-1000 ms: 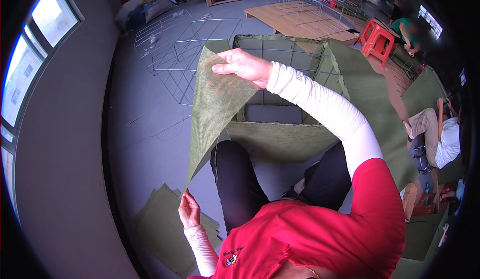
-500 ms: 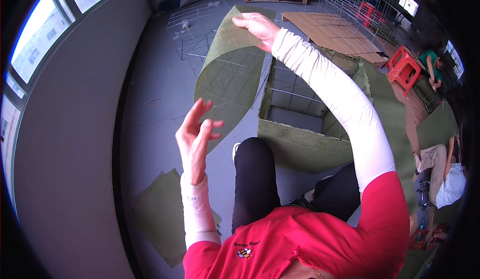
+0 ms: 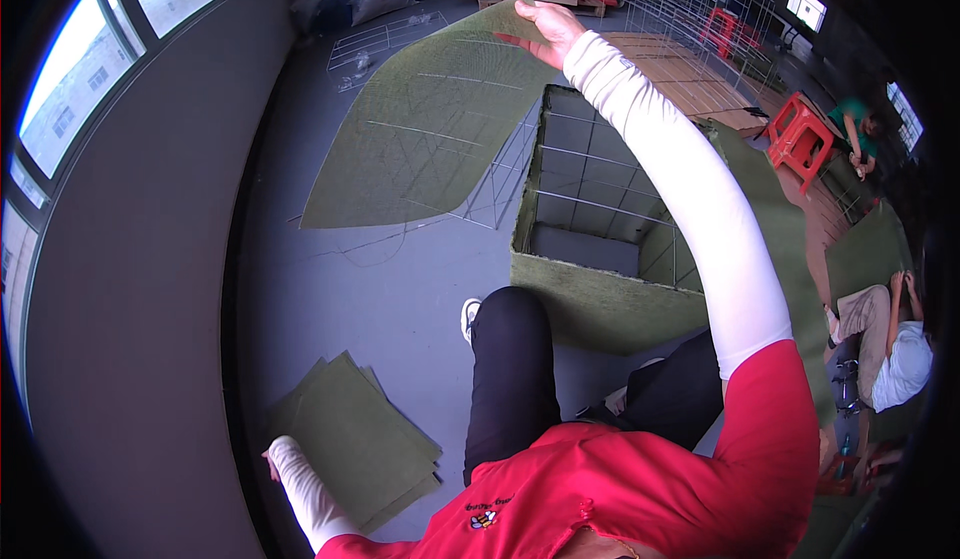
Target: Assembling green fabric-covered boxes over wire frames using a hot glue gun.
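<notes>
Head view: the right hand point(image 3: 545, 34) is up high, thumb and fingers pinching the edge of a green mesh sheet point(image 3: 410, 109) that sweeps out leftward, a wire frame point(image 3: 505, 174) showing through! Just right of it sits a green-covered box frame point(image 3: 610, 299). Down low, the left hand point(image 3: 271, 462), mostly hidden, is by stacked green panels point(image 3: 355, 429); spread or closed, I cannot tell.

held green sheet point(image 3: 400, 134): 1 | open green box point(image 3: 610, 301): 1 | red stools point(image 3: 797, 143): 2+ | co-workers point(image 3: 903, 367): 2+
</notes>
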Demonstrator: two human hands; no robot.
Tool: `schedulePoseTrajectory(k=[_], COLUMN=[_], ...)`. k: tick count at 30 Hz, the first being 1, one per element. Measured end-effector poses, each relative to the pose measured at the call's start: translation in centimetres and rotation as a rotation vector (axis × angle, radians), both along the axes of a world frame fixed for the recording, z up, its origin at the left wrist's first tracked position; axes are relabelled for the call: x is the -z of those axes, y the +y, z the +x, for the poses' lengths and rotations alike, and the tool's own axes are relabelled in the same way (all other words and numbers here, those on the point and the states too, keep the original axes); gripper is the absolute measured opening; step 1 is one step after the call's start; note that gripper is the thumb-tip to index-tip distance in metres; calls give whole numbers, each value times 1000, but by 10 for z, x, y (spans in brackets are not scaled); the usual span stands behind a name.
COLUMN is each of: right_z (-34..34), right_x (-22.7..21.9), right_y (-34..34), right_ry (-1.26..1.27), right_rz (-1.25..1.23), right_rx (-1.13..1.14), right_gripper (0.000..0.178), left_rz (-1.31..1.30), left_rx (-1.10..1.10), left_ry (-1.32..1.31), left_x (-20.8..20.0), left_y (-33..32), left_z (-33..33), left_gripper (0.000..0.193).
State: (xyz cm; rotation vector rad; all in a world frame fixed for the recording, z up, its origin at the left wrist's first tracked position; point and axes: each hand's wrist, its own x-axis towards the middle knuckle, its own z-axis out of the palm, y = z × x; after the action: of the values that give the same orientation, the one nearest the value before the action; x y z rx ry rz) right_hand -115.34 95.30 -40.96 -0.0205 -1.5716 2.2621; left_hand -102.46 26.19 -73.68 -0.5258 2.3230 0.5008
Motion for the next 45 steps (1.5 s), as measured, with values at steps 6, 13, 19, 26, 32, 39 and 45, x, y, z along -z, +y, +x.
schedulePoseTrajectory(k=[6, 13, 19, 26, 32, 39, 45], right_z=[-13, -9, 81, 280, 390, 398, 398], right_x=[-24, -39, -85, -20, 129, 159, 149], right_y=[-27, 12, 122, 203, 189, 175, 156], right_ry=[3, 35, 181, -132, -277, -334, -298], right_rz=[6, 168, 231, 435, 146, 2, 9], right_rx=[-55, 4, -17, 470, 430, 420, 403], right_gripper=[23, 24, 33, 44, 23, 12, 15], left_rz=[1005, 736, 610, 573, 491, 401, 440], left_rx=[-491, 347, 491, 966, 1327, 1369, 1291], left_ry=[458, 1149, 1618, 1954, 1692, 1623, 1620], left_x=[-5, -108, -229, -288, -216, -193, -187], left_y=[-58, 230, 437, 506, 509, 500, 480], left_z=[-21, -154, -207, -107, -58, -52, -51], left_gripper=[38, 108, 19, 26, 37, 36, 27])
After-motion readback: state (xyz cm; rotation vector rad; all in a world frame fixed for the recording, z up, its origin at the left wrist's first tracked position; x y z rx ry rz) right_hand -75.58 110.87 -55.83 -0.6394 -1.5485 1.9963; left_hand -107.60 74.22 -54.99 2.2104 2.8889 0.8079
